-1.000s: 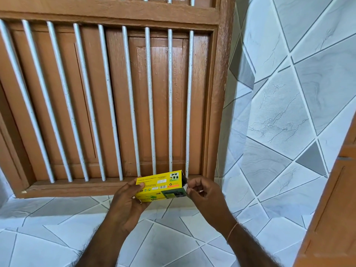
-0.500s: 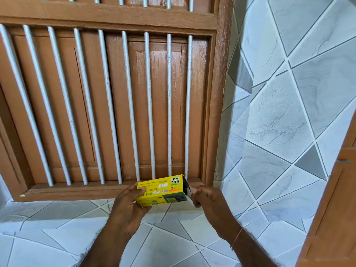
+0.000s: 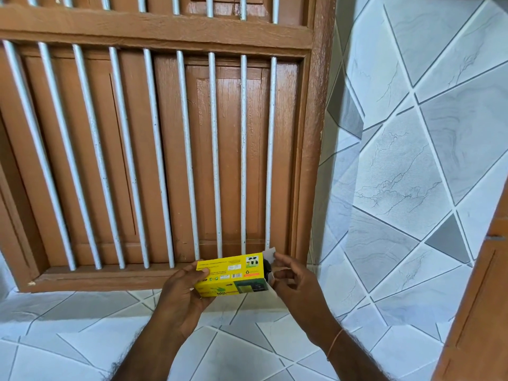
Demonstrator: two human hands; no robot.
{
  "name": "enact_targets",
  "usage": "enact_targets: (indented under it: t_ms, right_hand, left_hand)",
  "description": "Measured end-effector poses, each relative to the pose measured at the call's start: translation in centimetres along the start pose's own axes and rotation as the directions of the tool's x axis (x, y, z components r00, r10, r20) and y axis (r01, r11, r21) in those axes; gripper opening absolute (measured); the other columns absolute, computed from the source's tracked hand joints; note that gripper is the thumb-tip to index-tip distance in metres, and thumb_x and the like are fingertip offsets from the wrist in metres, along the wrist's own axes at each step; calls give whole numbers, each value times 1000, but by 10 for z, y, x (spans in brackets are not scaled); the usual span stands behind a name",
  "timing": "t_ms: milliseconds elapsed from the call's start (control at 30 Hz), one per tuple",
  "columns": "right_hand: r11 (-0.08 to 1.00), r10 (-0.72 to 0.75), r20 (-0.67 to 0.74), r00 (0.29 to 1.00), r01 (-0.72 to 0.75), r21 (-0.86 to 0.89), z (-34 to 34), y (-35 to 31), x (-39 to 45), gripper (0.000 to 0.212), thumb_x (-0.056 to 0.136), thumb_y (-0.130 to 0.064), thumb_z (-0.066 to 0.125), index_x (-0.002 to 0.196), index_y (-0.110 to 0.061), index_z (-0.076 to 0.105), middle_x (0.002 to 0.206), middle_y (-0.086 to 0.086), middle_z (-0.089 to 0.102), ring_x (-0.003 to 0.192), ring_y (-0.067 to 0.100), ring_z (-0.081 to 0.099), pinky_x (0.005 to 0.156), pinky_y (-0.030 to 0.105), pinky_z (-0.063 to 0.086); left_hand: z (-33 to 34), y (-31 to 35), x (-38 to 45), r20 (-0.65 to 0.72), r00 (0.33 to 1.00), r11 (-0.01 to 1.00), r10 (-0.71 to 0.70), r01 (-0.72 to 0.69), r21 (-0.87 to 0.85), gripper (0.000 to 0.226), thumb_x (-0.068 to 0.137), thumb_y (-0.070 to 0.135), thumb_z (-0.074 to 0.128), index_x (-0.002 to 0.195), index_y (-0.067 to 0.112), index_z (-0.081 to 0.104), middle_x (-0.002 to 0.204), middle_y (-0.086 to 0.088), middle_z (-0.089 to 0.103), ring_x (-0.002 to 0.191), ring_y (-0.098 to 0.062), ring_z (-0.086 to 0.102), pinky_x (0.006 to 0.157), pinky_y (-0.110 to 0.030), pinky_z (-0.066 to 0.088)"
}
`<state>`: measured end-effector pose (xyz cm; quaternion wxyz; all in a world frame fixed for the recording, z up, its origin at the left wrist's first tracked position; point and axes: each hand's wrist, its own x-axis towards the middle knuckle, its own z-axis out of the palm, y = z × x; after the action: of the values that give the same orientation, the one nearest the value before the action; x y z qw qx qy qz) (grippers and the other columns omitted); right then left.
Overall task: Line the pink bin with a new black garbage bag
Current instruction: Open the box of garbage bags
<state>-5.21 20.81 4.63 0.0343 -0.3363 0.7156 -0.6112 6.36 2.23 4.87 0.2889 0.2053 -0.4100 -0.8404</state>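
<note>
A small yellow box of bin bags [image 3: 232, 274] is held level in front of me, above the tiled ledge. My left hand [image 3: 182, 294] grips its left end, thumb on top. The box's right end flap [image 3: 269, 255] is open and something black shows inside. My right hand [image 3: 295, 281] is at that open end, fingers curled, fingertips touching the flap. No pink bin is in view.
A brown wooden window [image 3: 154, 149] with white vertical bars fills the wall ahead. Grey and white tiles cover the ledge [image 3: 82, 334] below and the wall [image 3: 412, 160] at right. A brown wooden door edge [image 3: 483, 312] stands at the far right.
The box's right end flap has been opened and now stands up. My right hand has shifted slightly away from the box end. The view has dipped a little.
</note>
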Motion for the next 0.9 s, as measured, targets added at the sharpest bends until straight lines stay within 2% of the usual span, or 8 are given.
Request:
enact_targets:
  t_ms: [100,167,267,400,467,667,800,900]
  right_hand:
    - [899,199,-7,980,-179,400,11,4,1,25,97,-15,49,110,-20,69,108,5,73,101,25,67,87,40,55]
    - [601,377,121,918,-342,722,16,7,-2,29,97,-21,46,96,-10,73,97,14,73,88,34,66,76,47,52]
    - [300,511,291,809,-484,822,25,13,-6,31,94,-29,48,91,-6,69,94,19,69,84,36,62,74,44,50]
    - [93,592,354,724,-497,863,45,23,-12,37,95,-34,50,107,-4,67,92,19,71,83,35,60,72,41,53]
    - [30,619,369,693,-490,871,48,27,-12,40,95,-35,52,115,-3,65,99,21,69,84,36,61,67,40,56]
    - [81,609,296,736,-429,900,33,36,-8,29,95,-19,52,117,-2,59,97,20,66,80,32,60,50,32,57]
    - [158,633,189,751,-364,918,14,45,-7,25,95,-14,53,114,1,58,102,20,63,82,31,60,50,32,58]
    - [224,660,100,744,-322,920,-2,49,-8,13,95,-12,53,98,-3,62,106,18,62,85,32,59,53,33,60]
  left_hand:
    - [10,5,-5,-13,997,981,79,-76,177,24,87,-2,59,106,10,64,96,-14,68,83,-28,63,75,-39,51]
    - [23,12,-8,-9,981,914,192,-175,365,26,80,0,68,101,16,68,94,-12,70,82,-29,65,74,-39,52]
    - [45,25,-18,154,932,697,329,-350,626,32,65,15,74,95,26,71,99,-6,70,89,-27,67,78,-46,58]
    - [74,34,-24,406,806,258,430,-541,800,37,75,9,71,107,27,66,110,4,58,101,-11,57,84,-24,46]
    - [81,39,-20,433,806,215,405,-544,811,38,77,9,69,110,27,65,112,4,55,103,-11,54,82,-21,43]
    - [57,43,-1,235,874,513,426,-447,733,34,78,1,69,105,21,69,102,-1,66,93,-16,61,73,-31,52]
    - [4,36,24,-40,891,700,452,-326,635,25,79,0,66,101,12,68,96,-12,68,82,-24,62,68,-32,51]
    - [-37,13,39,-262,905,834,335,-156,529,30,68,16,69,97,9,67,90,-15,65,80,-29,59,70,-41,47]
